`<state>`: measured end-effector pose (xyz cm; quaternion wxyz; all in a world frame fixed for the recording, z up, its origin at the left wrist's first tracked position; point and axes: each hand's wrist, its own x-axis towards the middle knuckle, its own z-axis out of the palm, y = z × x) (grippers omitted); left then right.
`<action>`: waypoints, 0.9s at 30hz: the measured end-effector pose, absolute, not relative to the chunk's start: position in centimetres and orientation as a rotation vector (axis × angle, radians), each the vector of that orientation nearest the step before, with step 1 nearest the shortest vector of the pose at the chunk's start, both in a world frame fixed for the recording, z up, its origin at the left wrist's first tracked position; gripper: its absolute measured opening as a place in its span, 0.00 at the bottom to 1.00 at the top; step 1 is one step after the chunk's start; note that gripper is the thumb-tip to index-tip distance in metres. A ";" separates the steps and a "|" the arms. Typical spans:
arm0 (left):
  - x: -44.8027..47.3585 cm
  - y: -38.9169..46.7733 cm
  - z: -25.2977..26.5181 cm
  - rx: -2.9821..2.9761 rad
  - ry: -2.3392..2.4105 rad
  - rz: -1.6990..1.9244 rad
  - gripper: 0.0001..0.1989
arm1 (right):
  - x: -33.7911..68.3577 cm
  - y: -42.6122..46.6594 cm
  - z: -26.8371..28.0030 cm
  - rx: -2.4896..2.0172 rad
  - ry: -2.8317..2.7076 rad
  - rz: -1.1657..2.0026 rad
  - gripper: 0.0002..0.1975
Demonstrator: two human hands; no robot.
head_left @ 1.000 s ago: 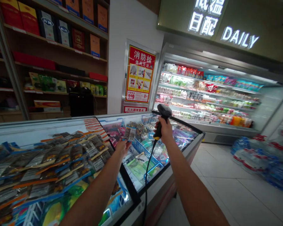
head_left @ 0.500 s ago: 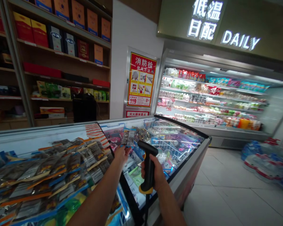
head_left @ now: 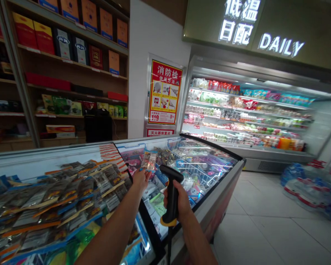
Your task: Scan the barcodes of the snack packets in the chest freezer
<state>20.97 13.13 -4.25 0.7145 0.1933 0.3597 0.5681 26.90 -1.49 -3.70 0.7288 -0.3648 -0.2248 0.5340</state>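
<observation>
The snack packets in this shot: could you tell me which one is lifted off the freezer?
The packet pinched in the left hand, raised before the scanner; the other packets lie flat on the lid.

This is a retail shop, a small supermarket or convenience store. A long glass-topped chest freezer (head_left: 226,173) holds packaged frozen goods, and an open, lit refrigerated wall case (head_left: 248,121) carries rows of chilled packets under a glowing white "DAILY" sign (head_left: 280,44). Brown wooden wall shelves (head_left: 71,62) display boxed goods with price tags, and shrink-wrapped packs of bottled water (head_left: 311,187) sit stacked on the pale tiled floor (head_left: 264,228).
</observation>
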 end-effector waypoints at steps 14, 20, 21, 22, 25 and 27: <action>20.9 13.3 -4.2 0.559 0.861 1.399 0.06 | 27.0 -1.8 -4.6 -0.884 -0.504 1.251 0.18; 21.0 13.5 -4.7 0.620 0.906 1.396 0.03 | 27.1 -2.0 -4.4 -0.888 -0.520 1.289 0.16; 21.0 13.6 -4.8 0.628 0.916 1.394 0.02 | 27.1 -2.0 -4.4 -0.894 -0.516 1.294 0.16; 21.0 13.6 -4.9 0.636 0.923 1.393 0.02 | 27.1 -2.0 -4.4 -0.899 -0.513 1.296 0.17; 21.0 13.9 -5.1 0.667 0.925 1.381 0.03 | 27.1 -2.0 -4.3 -0.902 -0.502 1.297 0.17; 21.1 14.0 -5.2 0.690 0.923 1.367 0.05 | 27.2 -2.0 -4.2 -0.872 -0.482 1.267 0.17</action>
